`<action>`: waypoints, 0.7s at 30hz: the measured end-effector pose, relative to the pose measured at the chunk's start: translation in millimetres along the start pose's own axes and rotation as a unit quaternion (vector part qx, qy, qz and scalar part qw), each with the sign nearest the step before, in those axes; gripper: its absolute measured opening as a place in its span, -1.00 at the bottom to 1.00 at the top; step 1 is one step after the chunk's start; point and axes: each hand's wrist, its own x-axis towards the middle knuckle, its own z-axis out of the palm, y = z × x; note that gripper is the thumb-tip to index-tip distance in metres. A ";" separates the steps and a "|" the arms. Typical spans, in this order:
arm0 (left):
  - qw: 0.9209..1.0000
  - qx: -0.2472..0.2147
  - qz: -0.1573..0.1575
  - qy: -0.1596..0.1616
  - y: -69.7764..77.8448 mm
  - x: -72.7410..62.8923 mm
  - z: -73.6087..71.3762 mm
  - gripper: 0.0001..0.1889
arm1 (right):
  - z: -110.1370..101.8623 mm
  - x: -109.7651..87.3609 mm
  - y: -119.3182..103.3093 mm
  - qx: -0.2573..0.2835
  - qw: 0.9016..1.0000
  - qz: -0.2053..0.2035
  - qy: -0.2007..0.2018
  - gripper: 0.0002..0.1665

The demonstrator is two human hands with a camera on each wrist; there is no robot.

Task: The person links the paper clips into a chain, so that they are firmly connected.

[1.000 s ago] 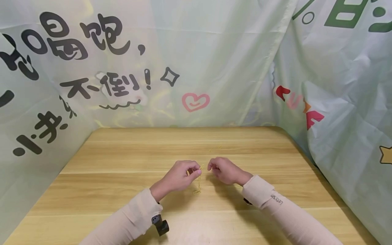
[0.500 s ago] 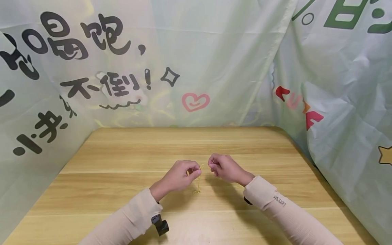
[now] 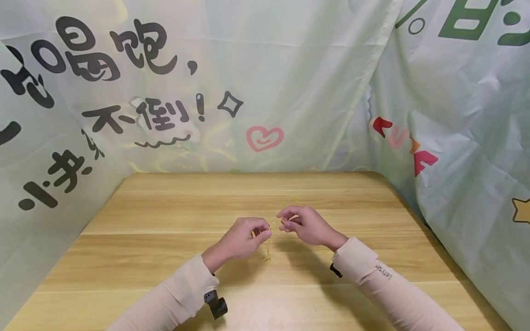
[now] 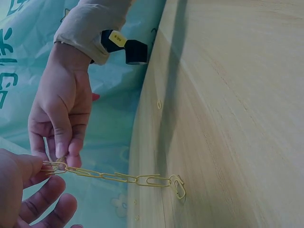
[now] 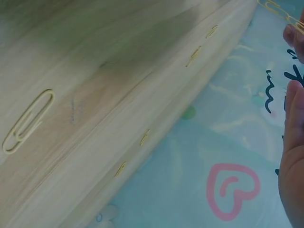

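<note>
My left hand (image 3: 242, 236) pinches the upper end of a chain of yellow paper clips (image 4: 114, 177) between thumb and fingers. In the left wrist view the chain stretches away from the fingertips, several clips linked end to end. Close by on the right, my right hand (image 3: 310, 225) pinches a small yellow paper clip (image 3: 283, 220) with thumb and index finger. A narrow gap separates the two hands in the head view. Fingers partly cover the clip in the right hand, so whether it touches the chain cannot be made out.
A loose paper clip (image 5: 28, 122) lies on the wooden table (image 3: 165, 207) beneath the right forearm. Farther back are several more, among them one clip (image 5: 145, 137) near the far edge. Printed cloth (image 3: 314, 82) hangs behind the table and along both sides.
The right hand has risen slightly and turned, its fingers extending toward the left hand so that the clip in its pinch now shows. The left hand and chain stay almost still.
</note>
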 end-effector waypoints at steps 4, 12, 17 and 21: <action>1.000 0.002 -0.002 -0.001 -1.0 0.2 0.4 -0.88 | 0.0 -0.9 -3.5 0.020 1.000 0.015 -0.002 -0.71; 1.000 0.008 -0.015 -0.006 0.8 1.3 -0.7 -0.87 | -1.0 -2.6 -7.6 0.027 1.000 -0.005 0.008 -0.78; 1.000 0.003 -0.017 -0.008 0.7 1.6 -0.3 -0.86 | -2.2 -2.5 -6.9 -0.042 0.997 -0.039 0.044 -0.88; 1.000 0.004 -0.018 -0.008 1.7 2.0 -0.5 -0.87 | -2.3 -2.1 -6.7 -0.030 0.998 -0.041 0.048 -0.85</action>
